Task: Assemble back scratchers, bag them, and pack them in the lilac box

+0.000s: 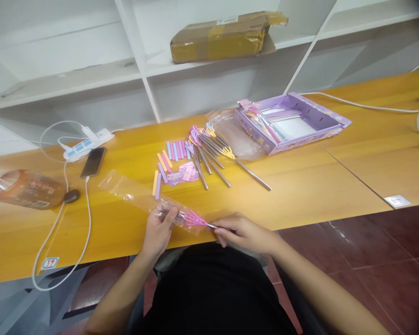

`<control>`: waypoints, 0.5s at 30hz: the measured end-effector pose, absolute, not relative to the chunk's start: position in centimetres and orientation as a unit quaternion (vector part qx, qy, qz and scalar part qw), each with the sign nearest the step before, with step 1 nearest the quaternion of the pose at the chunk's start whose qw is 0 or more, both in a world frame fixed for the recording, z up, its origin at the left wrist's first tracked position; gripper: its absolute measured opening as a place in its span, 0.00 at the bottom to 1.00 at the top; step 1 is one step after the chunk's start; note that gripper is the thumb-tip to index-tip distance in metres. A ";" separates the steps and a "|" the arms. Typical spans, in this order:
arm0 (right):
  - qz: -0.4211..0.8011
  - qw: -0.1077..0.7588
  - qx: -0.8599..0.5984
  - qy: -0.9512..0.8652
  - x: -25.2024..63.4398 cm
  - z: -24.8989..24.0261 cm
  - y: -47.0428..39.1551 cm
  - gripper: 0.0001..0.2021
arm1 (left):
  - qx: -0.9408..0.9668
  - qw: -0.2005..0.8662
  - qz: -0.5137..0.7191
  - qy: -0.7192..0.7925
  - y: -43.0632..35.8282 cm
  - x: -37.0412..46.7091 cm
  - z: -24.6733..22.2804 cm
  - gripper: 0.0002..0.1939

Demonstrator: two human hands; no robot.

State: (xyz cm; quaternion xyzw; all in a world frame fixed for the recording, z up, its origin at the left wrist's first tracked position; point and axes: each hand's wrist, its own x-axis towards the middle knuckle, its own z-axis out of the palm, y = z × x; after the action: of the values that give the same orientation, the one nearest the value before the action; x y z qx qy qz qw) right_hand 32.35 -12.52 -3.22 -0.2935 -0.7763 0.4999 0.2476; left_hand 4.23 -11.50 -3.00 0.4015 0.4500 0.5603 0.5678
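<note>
My left hand (pixel 159 229) pinches a clear plastic bag (pixel 136 191) near its right end. A pink hand-shaped back scratcher (pixel 194 218) has its claw at that end, partly inside the film. My right hand (pixel 242 232) is closed round its metal rod, to the right of the claw. Beyond my hands lies a pile of back scratchers (pixel 209 151) with metal rods and pink, yellow, purple and blue claws. Left of the pile are several coloured plastic handle sleeves (pixel 176 150) and a small stack of printed cards (pixel 188 172).
A purple box (pixel 321 118) holding bagged pieces stands at the back right. On the left are a phone (pixel 93 162), a power strip (pixel 87 145), looping white cables and an orange bottle (pixel 28 188). A taped carton (pixel 219 42) sits on the shelf above.
</note>
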 end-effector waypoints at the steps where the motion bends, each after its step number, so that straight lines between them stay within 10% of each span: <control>1: 0.500 0.247 -0.292 -0.777 32.3 -3.2 -12.5 0.23 | 0.415 0.567 0.551 0.452 -11.6 4.1 -3.2 0.20; 15: 0.471 0.254 -0.358 -0.765 30.7 -3.5 -13.5 0.23 | 0.558 0.590 0.368 0.453 -12.1 4.0 -2.6 0.17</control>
State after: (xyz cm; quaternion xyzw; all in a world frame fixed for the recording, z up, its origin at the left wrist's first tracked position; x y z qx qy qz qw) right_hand 30.73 -13.46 -3.47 -0.3580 -0.7649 0.4714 0.2542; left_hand 4.02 -12.08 -2.60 0.5576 0.4533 0.3678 0.5902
